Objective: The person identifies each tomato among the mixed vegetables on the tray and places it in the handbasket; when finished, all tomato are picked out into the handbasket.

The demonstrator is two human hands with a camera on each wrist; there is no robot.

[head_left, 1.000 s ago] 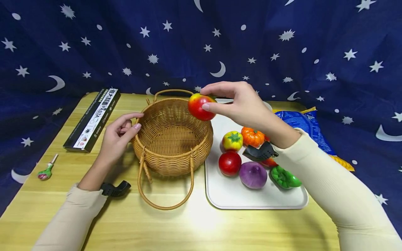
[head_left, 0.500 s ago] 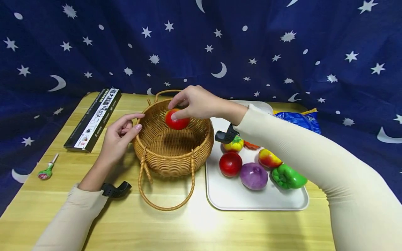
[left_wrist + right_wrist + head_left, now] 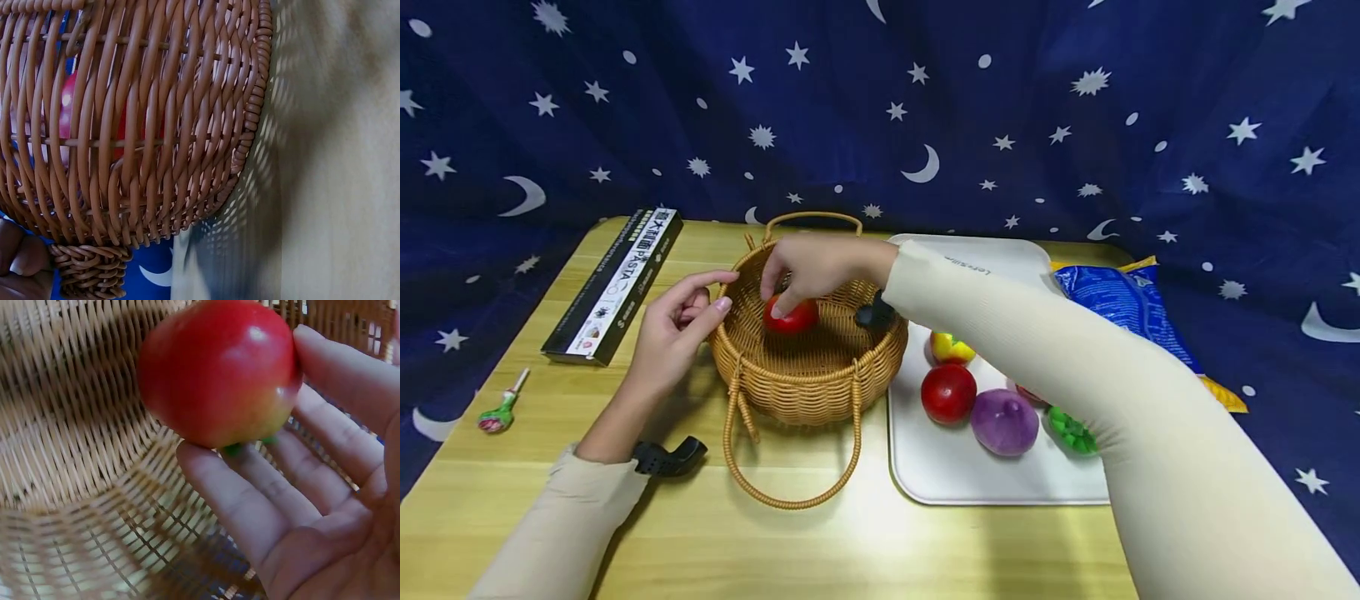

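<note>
My right hand (image 3: 823, 262) is inside the wicker basket (image 3: 801, 406), holding a red-and-yellow toy fruit (image 3: 797, 318) between thumb and fingertips. In the right wrist view the fruit (image 3: 219, 369) shows a smooth red skin, a yellowish lower side and bits of green beneath; the woven wall lies behind it. My left hand (image 3: 673, 329) holds the basket's left rim, thumb and index finger at the edge and the other fingers curled. From the left wrist, the basket's weave (image 3: 156, 112) fills much of the view, with red showing through its gaps.
Right of the basket, a white tray (image 3: 992, 487) bears a red toy fruit (image 3: 949, 394), a purple toy vegetable (image 3: 1004, 422) and a green pepper (image 3: 1071, 431), among others. A blue packet (image 3: 1123, 300) lies behind. Leftward are a pasta box (image 3: 613, 287) and lollipop (image 3: 500, 408).
My right hand has carried the toy fruit leftward from above the basket's right rim, then down into the basket. My left hand has stayed at the rim.
</note>
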